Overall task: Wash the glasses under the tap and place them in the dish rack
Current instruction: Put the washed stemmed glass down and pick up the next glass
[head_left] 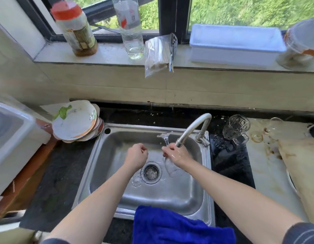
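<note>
At centre frame a stemmed glass is being gripped round its stem by the right hand, bowl downward, beneath the tap spout over the sink (foot tilted up); the left hand is being held curled, seemingly empty, just left.

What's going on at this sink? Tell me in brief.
A person is washing up. The right hand grips a stemmed glass near its stem, tilted under the tap over the steel sink. The left hand hovers beside it, curled and holding nothing. More glasses stand on the counter right of the tap. A blue cloth lies over the sink's front rim.
</note>
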The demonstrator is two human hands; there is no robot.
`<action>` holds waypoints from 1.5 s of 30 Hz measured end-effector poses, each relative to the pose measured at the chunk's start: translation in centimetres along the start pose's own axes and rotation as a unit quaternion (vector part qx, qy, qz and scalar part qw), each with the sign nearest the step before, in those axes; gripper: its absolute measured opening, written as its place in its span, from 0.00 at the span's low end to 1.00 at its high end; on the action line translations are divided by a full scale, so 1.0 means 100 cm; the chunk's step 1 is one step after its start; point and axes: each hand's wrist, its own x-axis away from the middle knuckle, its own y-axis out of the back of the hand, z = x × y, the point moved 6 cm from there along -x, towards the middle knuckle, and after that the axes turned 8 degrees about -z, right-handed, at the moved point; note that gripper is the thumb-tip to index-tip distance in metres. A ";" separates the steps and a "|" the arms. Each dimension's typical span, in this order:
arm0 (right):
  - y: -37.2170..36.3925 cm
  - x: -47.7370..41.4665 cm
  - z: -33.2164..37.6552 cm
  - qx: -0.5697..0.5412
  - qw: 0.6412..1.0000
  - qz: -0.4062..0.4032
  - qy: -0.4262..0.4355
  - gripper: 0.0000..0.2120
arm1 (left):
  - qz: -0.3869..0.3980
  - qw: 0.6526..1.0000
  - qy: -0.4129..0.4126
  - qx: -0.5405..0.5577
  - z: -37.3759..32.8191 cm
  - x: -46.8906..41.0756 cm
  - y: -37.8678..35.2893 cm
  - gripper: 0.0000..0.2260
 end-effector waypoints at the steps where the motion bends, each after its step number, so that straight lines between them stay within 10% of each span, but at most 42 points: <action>1: 0.003 0.003 -0.002 0.035 0.999 -0.005 0.010 0.15 | 0.013 0.999 -0.030 -0.024 -0.007 -0.002 -0.006 0.07; 9: 0.079 0.063 -0.028 0.041 0.983 -0.179 0.007 0.11 | 0.094 0.943 -0.291 -0.131 -0.091 0.029 -0.054 0.10; 21: 0.268 0.270 -0.103 -0.073 0.851 -0.520 -0.024 0.12 | 0.134 0.787 -0.578 -0.171 -0.254 0.210 -0.115 0.09; 45: 0.343 0.843 -0.436 -0.156 0.550 -0.787 -0.230 0.14 | 0.333 0.449 -0.821 -0.121 -0.300 0.850 -0.331 0.10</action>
